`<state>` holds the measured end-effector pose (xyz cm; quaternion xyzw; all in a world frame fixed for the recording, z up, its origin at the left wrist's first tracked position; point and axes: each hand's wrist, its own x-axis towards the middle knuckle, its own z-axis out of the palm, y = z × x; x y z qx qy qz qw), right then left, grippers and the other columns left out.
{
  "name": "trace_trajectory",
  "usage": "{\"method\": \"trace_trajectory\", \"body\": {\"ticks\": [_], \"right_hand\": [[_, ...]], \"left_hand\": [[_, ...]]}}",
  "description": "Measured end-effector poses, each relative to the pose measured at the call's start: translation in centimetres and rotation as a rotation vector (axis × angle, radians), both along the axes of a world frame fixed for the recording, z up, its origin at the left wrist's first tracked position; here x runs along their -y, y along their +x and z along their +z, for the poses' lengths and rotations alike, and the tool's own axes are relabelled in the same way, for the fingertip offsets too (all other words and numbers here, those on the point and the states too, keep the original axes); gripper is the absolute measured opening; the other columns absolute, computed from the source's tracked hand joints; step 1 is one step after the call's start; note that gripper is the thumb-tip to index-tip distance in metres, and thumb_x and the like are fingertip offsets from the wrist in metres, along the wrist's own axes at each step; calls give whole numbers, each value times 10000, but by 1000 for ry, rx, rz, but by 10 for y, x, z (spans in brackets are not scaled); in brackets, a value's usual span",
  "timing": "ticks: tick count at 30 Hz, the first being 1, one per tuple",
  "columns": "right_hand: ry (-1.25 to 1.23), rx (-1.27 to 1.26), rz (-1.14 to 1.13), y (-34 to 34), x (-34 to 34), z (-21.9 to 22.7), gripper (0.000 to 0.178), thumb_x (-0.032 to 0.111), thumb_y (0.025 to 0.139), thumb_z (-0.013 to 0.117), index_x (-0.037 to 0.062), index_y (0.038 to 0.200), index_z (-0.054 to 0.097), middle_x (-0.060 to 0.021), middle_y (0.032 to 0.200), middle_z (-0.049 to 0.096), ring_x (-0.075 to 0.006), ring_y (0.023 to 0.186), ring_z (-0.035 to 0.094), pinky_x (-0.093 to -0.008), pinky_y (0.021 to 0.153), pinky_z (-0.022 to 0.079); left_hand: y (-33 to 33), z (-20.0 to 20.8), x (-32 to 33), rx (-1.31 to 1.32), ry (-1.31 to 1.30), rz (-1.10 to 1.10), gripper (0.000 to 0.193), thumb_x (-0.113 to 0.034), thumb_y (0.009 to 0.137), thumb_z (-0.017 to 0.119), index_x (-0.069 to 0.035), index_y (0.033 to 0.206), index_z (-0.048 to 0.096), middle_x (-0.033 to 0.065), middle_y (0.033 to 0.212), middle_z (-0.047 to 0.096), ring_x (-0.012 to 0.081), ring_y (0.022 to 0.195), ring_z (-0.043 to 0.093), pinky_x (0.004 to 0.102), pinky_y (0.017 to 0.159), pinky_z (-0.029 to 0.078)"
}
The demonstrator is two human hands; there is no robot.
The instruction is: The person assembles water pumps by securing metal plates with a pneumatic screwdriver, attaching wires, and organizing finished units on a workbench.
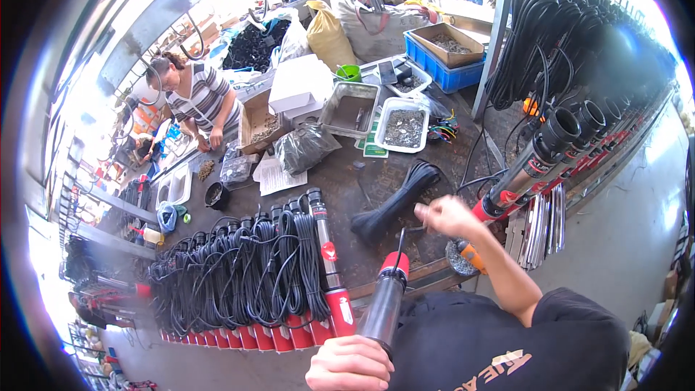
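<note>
Pump cylinder (386,303), steel with a red cap, runs lengthwise away from the person, cap end pointing toward the workbench (405,261). Left hand (351,363) wraps closed around its near end; right hand (450,217) pinches the black cable (399,245) rising from the cap. Beyond, a white tray (403,128) holds small metal parts and a grey tray (350,110) sits beside it. Coiled pumps (246,282) crowd the bench's near-left edge; bare dark surface lies around the bundle of black ties (397,201).

Glossy metal pump tube (384,305), red plastic cap (394,263), matt black cable ties (397,199)
</note>
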<state>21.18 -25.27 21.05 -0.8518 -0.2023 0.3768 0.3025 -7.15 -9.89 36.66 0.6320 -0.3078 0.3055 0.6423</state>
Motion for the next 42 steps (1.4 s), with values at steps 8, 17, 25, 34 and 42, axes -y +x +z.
{"method": "trace_trajectory", "body": {"ticks": [8,17,25,34,42], "right_hand": [[977,-507,-658,-58,-122,-29,330,219,1022,536,-36,1228,572,-118,1115,679,-204,979,653,-330,822,512],[139,515,-20,-28,-218,-85,746,103,767,613,-98,1424,321,-289,1368,434,-439,1299,433,-576,1077,369],[-7,1015,556,79,-123,-195,741,553,748,772,14,1218,582,-143,1241,565,-330,1241,488,-511,1084,361],[471,564,449,-32,-108,-143,313,356,913,630,73,984,744,-141,1010,722,-332,960,677,-455,884,521],[877,384,322,-115,-67,-187,324,265,984,432,108,1032,712,-135,988,724,-353,908,688,-448,826,537]], "left_hand": [[-4,-3,14,17,1,67,325,-65,591,772,52,873,661,159,736,658,297,626,671,385,600,559],[-62,-31,5,-21,-177,302,276,-105,640,794,-19,851,639,132,724,665,295,613,676,398,620,552],[-90,-40,6,-46,-156,239,172,-129,680,776,-47,803,688,108,724,695,275,653,696,395,662,568],[-93,-39,-35,-35,-164,153,222,-106,623,789,-42,806,681,98,717,692,265,641,688,381,633,552],[-102,-80,-101,9,-373,227,118,-183,853,585,-92,846,510,8,622,625,136,481,592,295,568,504]]}}
